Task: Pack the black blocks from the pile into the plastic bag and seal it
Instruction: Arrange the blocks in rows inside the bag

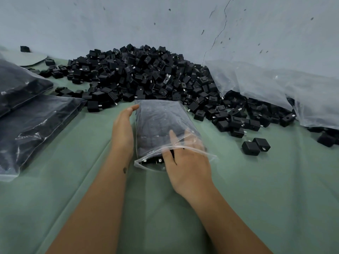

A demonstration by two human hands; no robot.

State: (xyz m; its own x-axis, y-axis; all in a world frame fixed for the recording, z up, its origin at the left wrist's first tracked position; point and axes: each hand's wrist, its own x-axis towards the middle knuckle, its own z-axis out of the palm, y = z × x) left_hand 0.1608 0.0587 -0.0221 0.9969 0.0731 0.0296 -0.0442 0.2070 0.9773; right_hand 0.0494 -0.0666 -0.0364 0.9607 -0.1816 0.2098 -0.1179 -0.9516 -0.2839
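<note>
On the pale green cloth-covered table (275,198), a small clear plastic bag (157,121) lies lengthwise, its open mouth toward the person and its far end just short of a big pile of small black plastic blocks with metal prongs (146,76) heaped against a grey-blue wall (165,21). Dark blocks already fill the bag, some showing at its mouth. The left hand (123,129) lies flat along the bag's left side, fingers straight and pressed against the plastic, gripping nothing. The right hand (185,162) reaches into the mouth, its fingers spread and mostly straight inside the bag over the blocks; whether it holds a block cannot be told through the film. Two loose black blocks (255,145) sit apart on the cloth to the right of the bag. Farther right, a large crumpled clear plastic sheet (275,88) drapes over the edge of the pile. At left, two filled plastic bags of dark blocks (27,116) lie overlapping on the table.
</note>
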